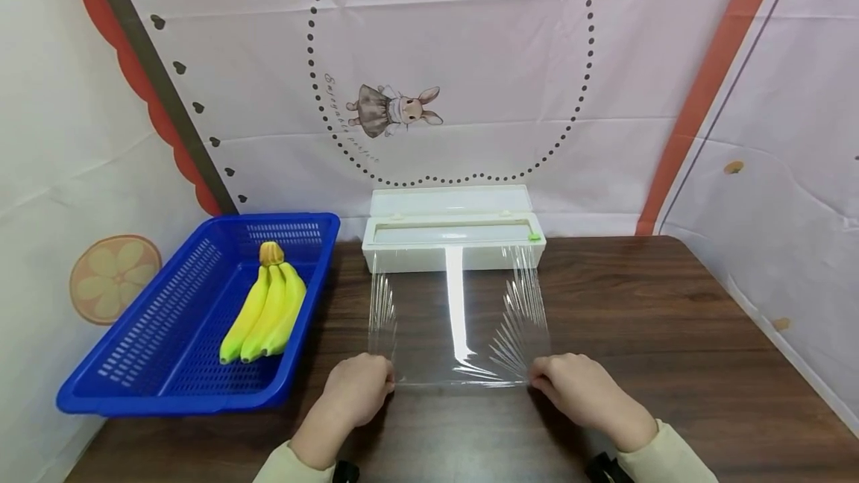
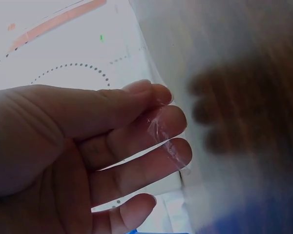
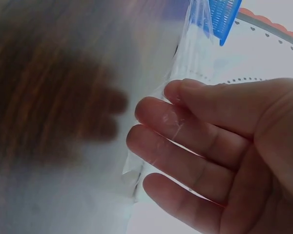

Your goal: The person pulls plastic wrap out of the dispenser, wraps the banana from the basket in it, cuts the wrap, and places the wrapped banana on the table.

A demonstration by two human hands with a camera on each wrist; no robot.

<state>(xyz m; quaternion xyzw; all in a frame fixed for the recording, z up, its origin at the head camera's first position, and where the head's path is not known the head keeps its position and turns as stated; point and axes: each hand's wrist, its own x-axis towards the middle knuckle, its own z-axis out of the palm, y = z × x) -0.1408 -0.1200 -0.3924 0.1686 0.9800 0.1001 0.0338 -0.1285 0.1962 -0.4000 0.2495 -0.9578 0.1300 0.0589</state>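
Head view, left fingers (image 1: 385, 377) and right fingers (image 1: 543, 370) pinching clear film (image 1: 423, 319), white box (image 1: 450, 219) beyond

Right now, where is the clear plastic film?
In the head view, the clear plastic film spans the centre, stretched over the brown table from the white box to the left grip and right grip, which pinch its near corners.

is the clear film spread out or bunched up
Spread out: the clear film stretches from the white box to the left hand and right hand, which pinch its near corners; creases show along its sides.
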